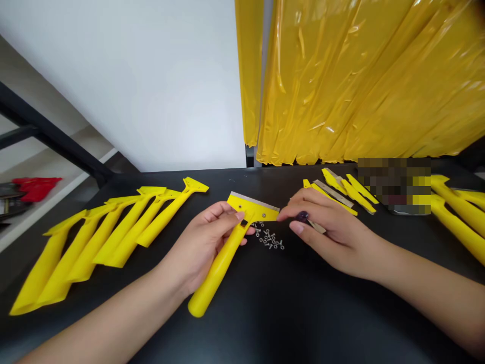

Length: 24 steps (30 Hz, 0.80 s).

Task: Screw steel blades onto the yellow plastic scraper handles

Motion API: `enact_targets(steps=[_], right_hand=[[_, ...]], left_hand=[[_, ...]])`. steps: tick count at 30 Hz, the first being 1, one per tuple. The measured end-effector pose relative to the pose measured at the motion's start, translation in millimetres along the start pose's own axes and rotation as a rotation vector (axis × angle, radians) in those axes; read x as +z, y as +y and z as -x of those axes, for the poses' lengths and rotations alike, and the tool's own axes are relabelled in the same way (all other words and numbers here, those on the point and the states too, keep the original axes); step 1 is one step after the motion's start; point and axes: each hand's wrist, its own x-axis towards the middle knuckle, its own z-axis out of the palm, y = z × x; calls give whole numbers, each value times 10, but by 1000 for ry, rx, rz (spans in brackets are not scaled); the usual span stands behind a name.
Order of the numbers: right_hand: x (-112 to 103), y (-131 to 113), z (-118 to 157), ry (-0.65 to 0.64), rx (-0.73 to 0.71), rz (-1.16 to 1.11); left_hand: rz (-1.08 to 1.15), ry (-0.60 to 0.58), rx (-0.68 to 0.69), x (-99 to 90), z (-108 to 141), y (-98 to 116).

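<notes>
One yellow scraper (pixel 222 264) is nearest, its round butt low in view and its head angled up and away. The left hand (pixel 204 237) grasps it at the neck, thumb across the front. The right hand (pixel 333 235) is curled beside the head, thumb and fingers closed on a dark purple knob (pixel 302 216), perhaps a tool's end; its index fingertip is at the head's corner, touching or almost so. A metal blade (pixel 254 200) lines the head's far edge and two fasteners (pixel 264 215) sit in its face, so this piece looks largely put together; whether they are tight, I cannot tell. Just beyond lie loose screws and nuts (pixel 267 240). Leftward, a row of scraper handles (pixel 125 240) shows no blades that I can make out; rightward, cover plates (pixel 358 194) and blade strips (pixel 334 193) lie apart, suggesting more assembly is left. Further right, more yellow handles (pixel 456 224) lie near a blurred-out item (pixel 394 187). All rest on a black tabletop (pixel 284 313). Behind stand a white panel (pixel 151 76) and hanging yellow plastic sheeting (pixel 359 86); far left, a dark metal frame (pixel 56 131) crosses pale shelving (pixel 76 183) with something red (pixel 38 187).
</notes>
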Motion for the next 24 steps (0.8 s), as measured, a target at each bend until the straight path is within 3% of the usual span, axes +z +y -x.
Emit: enact_targets(steps=[10, 15, 24], right_hand=[[25, -47, 68, 155, 27, 106], [32, -95, 53, 121, -54, 91], [76, -46, 62, 54, -21, 79]], left_hand=[[-1, 7, -41, -2, 3, -50], [-18, -16, -24, -2, -2, -68], [-36, -33, -31, 20, 8, -48]])
